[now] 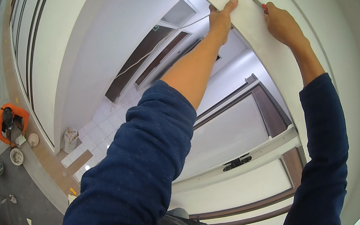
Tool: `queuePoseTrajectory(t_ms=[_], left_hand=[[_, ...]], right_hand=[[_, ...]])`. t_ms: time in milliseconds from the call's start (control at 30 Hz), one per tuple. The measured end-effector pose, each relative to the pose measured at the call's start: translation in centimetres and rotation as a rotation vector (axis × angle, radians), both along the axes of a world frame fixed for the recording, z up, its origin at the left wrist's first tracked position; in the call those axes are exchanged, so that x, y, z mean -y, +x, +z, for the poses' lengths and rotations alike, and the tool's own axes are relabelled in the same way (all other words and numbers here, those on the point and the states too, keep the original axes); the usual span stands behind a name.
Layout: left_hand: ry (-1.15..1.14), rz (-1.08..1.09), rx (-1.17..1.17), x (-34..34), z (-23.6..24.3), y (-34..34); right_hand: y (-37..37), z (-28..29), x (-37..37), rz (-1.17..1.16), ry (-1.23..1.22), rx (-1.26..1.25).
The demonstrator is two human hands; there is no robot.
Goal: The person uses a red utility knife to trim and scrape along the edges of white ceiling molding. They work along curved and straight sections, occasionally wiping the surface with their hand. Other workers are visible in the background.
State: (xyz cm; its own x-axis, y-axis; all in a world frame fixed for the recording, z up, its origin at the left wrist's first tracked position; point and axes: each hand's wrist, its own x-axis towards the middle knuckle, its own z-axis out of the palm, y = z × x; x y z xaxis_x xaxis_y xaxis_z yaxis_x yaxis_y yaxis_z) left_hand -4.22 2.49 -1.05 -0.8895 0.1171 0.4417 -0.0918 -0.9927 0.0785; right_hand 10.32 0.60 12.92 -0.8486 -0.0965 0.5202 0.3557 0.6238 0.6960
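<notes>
Both my arms, in dark blue sleeves, reach up to a white door frame [247, 17]. My left hand [221, 22] grips the frame's inner edge, thumb laid on its front face and fingers mostly hidden behind it. Closed in a fist, my right hand [284, 25] holds a small tool with a red handle [264, 8]. Its thin tip meets the long groove in the white surface. The fist covers most of the tool, so its exact kind does not show.
Below stands a white door edge with a black hinge [237, 163]. A pale cable [151, 51] hangs across the opening. Far down at left, a person in orange [11, 122] crouches by a bucket [16, 157]. A white sack [70, 139] stands near the tiles.
</notes>
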Motion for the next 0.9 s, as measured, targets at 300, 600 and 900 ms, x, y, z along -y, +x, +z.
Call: queuePoseTrajectory(t_ms=[300, 600, 900], left_hand=[[0.021, -0.017, -0.017, 0.4, 0.0, 0.5], [-0.001, -0.004, -0.008, 0.6, -0.2, 0.6], [-0.018, 0.006, -0.004, 0.5, -0.2, 0.6]], right_hand=[[-1.6, 0.0, -0.1, 0.023, -0.01, -0.004], [-1.8, 0.3, 0.2, -0.001, 0.088, 0.061], [-2.0, 0.1, 0.4, -0.02, 0.061, 0.05]])
